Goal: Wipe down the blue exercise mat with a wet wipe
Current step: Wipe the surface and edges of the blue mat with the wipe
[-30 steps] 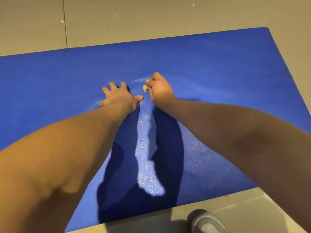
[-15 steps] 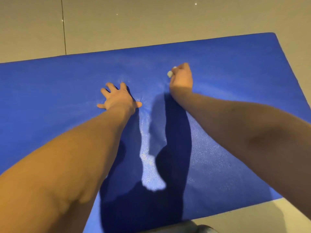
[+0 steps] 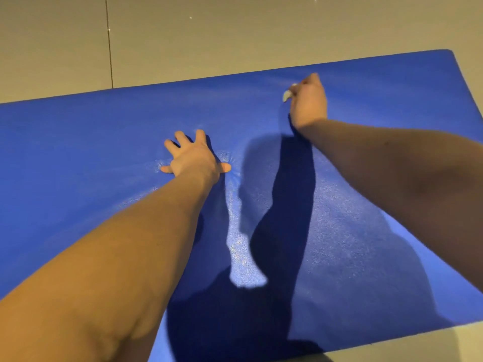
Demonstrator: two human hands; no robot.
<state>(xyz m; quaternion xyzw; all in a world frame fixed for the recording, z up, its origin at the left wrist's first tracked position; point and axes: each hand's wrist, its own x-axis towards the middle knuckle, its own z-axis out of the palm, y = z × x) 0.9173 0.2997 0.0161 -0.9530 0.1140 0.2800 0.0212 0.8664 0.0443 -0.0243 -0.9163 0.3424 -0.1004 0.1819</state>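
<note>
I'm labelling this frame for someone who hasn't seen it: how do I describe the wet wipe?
On the large blue exercise mat lying on the pale tiled floor, look near its far edge, right of centre. The right hand is fisted there, and a small crumpled whitish wet wipe pokes out of the fist. The left hand, pressed flat, holds nothing.

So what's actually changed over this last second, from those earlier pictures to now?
The right hand, gripping the wet wipe, has slid away from beside the left hand, out toward the far edge of the blue mat and off to the right. Nothing was picked up or let go. The left hand stays spread flat, pressing on the mat in the same spot.
</note>
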